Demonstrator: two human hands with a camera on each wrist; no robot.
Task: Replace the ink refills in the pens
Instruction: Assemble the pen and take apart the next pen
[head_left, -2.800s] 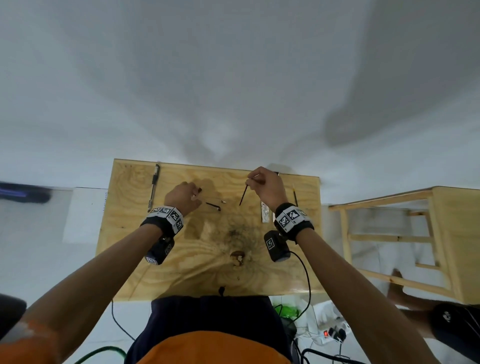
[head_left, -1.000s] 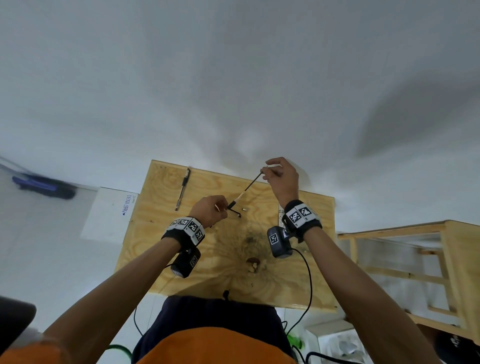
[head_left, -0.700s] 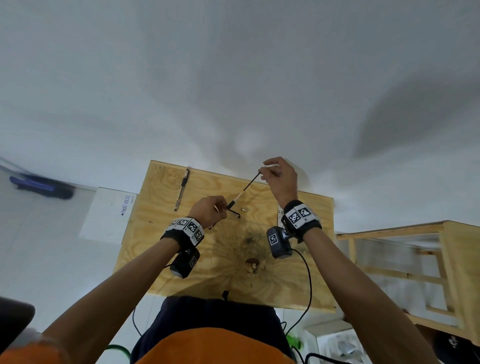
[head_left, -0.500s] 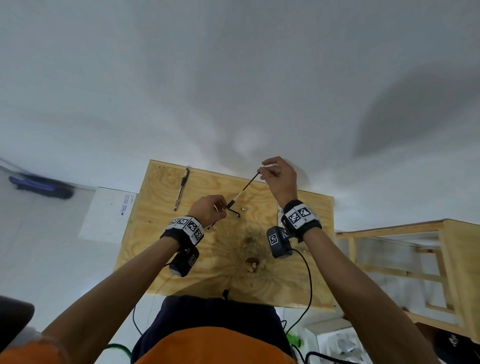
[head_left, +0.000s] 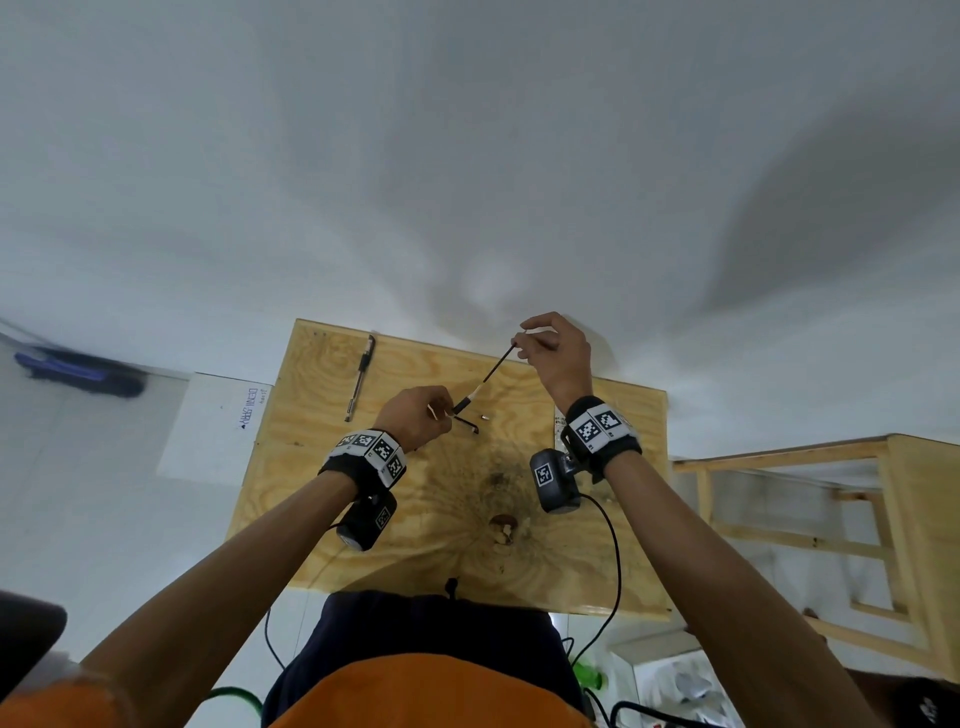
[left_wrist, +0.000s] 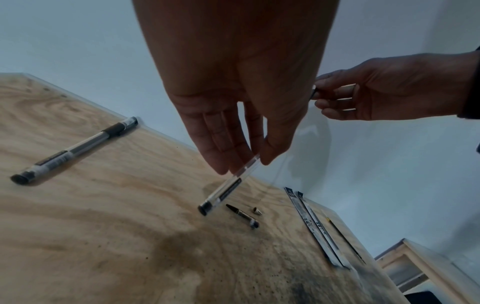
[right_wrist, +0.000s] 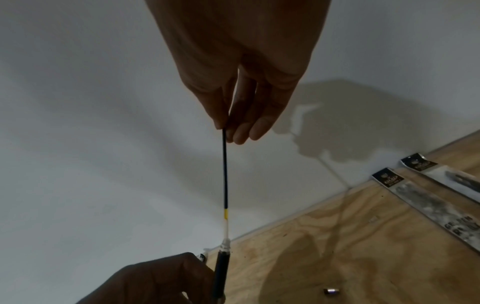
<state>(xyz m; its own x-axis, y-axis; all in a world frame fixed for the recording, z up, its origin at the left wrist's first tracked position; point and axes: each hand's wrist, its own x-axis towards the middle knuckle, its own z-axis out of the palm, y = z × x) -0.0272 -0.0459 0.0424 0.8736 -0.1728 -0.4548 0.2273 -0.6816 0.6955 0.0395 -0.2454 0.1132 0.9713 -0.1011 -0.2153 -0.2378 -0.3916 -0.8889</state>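
1. Two hands up over the tabletop: the left hand pinches one clear pen barrel in its fingers, tilted above the wood.
2. The right hand pinches one thin black refill at its top; the lower end sits in the barrel mouth.
3. One whole pen lies far left.
4. One small metal tip and one dark pen piece lie just beside each other.
5. Two refill packets lie side by side, right.
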